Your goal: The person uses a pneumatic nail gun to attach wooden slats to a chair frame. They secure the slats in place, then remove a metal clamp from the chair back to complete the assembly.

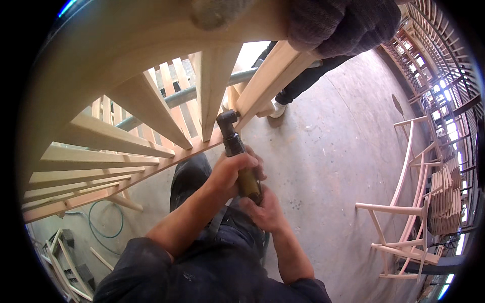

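A right-angle power tool (234, 144) with a black angled head and a brownish-yellow body is held in both of my hands. My left hand (232, 169) wraps round its upper body, below the head. Lower down, my right hand (265, 207) grips the rear end. The tool's head is at the right end of a wooden rail (194, 146), close to a thick slat (262, 83); I cannot tell whether it touches the wood. Several more pale slats (217, 91) fan up from that rail to a broad curved top piece (126, 50).
A co-worker's dark-gloved hand (343, 25) rests on the top piece; their white shoe (278, 108) stands behind the frame. A metal bar (184, 96) passes behind the slats. Pale wooden frames (399, 207) stand at the right. A thin hose (121, 222) loops across the concrete floor (328, 151).
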A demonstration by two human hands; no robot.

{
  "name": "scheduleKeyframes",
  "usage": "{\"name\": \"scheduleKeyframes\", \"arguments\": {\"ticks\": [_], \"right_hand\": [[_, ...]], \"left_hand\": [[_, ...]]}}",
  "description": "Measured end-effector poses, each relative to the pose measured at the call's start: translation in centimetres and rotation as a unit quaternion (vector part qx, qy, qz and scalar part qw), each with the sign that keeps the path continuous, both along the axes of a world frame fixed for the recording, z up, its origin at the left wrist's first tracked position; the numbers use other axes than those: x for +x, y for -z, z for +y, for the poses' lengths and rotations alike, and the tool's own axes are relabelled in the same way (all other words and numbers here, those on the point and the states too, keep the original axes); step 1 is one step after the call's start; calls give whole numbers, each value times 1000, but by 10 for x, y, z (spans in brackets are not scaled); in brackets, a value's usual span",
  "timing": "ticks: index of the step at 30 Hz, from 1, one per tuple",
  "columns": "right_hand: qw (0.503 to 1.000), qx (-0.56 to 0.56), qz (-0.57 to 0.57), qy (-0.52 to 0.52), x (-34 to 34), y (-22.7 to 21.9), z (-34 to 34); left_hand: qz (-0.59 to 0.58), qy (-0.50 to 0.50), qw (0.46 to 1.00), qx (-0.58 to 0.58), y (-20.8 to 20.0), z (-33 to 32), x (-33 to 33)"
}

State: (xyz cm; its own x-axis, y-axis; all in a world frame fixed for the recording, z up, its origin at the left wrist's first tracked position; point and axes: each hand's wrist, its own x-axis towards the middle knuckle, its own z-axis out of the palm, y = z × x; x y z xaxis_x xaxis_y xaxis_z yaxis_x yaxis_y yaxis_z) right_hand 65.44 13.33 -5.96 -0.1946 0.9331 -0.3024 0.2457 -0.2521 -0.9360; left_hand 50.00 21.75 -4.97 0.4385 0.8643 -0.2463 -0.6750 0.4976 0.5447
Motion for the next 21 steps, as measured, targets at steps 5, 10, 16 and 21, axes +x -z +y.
{"name": "scheduleKeyframes", "arguments": {"ticks": [5, 10, 16, 21], "right_hand": [[998, -10, 60, 1, 0, -7, 0], [998, -14, 61, 0, -1, -10, 1], [999, -16, 34, 0, -1, -10, 2], [1000, -12, 26, -3, 1, -8, 1]], "left_hand": [[7, -15, 1000, -12, -13, -2, 4], [-5, -7, 1000, 16, 2, 2, 3], [-4, -8, 1000, 24, -1, 3, 2], [-3, -2, 1000, 3, -4, 1, 1]]}}
